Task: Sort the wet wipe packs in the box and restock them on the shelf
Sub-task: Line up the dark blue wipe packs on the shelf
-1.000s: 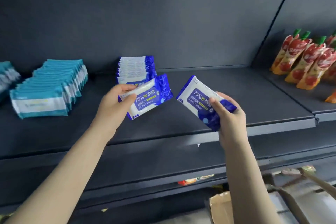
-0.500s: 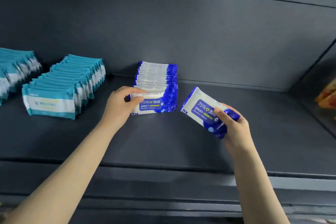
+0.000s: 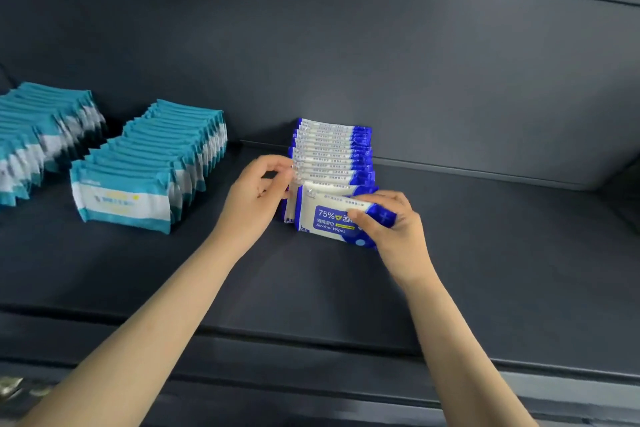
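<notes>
**Q:** What is the carrying surface?
**A:** One dark grey shelf (image 3: 485,253). It spans the full width of the frame, and its front lip runs along the bottom.

**Q:** What stands on it at centre?
**A:** A row of blue-and-white packs (image 3: 334,152). They stand on edge, face forward, and run from the back of the shelf toward the viewer. The front pack (image 3: 329,220) reads "75% Alcohol Wipes" and sits slightly tilted against the row. Whether its lower edge touches the shelf cannot be told.

**Q:** And to the left?
**A:** A row of teal-and-white packs (image 3: 152,166) stands on edge at centre left, well apart from the blue row. A second teal-and-white row (image 3: 41,135) stands at the far left, blurred and cut by the frame edge.
</notes>
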The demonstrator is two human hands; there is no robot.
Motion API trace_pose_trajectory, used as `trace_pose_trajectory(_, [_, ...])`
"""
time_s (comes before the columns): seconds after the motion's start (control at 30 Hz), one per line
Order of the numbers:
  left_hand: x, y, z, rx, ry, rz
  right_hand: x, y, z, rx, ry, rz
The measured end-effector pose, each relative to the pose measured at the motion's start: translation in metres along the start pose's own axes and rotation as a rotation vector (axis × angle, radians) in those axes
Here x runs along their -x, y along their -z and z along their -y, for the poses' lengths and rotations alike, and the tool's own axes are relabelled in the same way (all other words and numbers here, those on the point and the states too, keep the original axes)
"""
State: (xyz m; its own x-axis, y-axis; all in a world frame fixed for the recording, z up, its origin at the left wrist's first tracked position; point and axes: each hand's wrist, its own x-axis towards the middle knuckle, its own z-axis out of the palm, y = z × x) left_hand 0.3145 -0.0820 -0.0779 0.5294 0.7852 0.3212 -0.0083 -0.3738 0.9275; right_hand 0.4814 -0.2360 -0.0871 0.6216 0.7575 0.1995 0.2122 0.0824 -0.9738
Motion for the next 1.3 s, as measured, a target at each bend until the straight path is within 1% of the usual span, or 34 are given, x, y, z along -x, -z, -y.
trace_pose_trajectory(0.07, [-0.002,0.006,-0.001,-0.005,-0.036,0.090,-0.004,-0.008,-0.003,0.167,0.089,-0.051])
trace_pose_trajectory(0.1, [-0.003,0.009,0.000,-0.049,-0.079,0.143,-0.005,-0.011,-0.004,0.222,0.117,-0.077])
trace_pose_trajectory(0.17, [-0.006,0.014,0.006,-0.242,-0.196,0.249,-0.007,-0.015,-0.005,0.283,0.159,-0.117])
trace_pose_trajectory(0.23, [-0.007,0.017,0.011,-0.457,-0.306,0.290,-0.006,-0.016,-0.007,0.341,0.218,-0.153])
trace_pose_trajectory(0.3, [-0.007,0.020,0.013,-0.541,-0.369,0.255,-0.004,-0.014,-0.010,0.361,0.223,-0.173])
trace_pose_trajectory(0.4, [-0.005,0.022,0.015,-0.587,-0.435,0.206,0.001,-0.005,-0.015,0.298,0.055,-0.118])
trace_pose_trajectory(0.47, [-0.003,0.022,0.017,-0.594,-0.467,0.188,0.006,0.001,-0.021,0.353,0.009,-0.061])
trace_pose_trajectory(0.53, [-0.001,0.020,0.018,-0.590,-0.496,0.168,0.007,0.002,-0.023,0.446,0.017,-0.071])
trace_pose_trajectory(0.63, [0.001,0.019,0.019,-0.594,-0.527,0.148,0.006,-0.004,-0.021,0.595,0.093,-0.132])
trace_pose_trajectory(0.73, [0.001,0.021,0.019,-0.605,-0.545,0.154,0.006,-0.007,-0.021,0.683,0.134,-0.147])
trace_pose_trajectory(0.97, [0.005,0.022,0.015,-0.664,-0.566,0.150,0.007,-0.006,-0.020,0.735,0.130,-0.085])
trace_pose_trajectory(1.17, [0.007,0.022,0.014,-0.714,-0.581,0.151,0.010,-0.007,-0.015,0.768,0.110,-0.098])
trace_pose_trajectory(1.3, [0.006,0.024,0.015,-0.770,-0.622,0.163,0.013,-0.004,-0.011,0.774,0.059,-0.100])
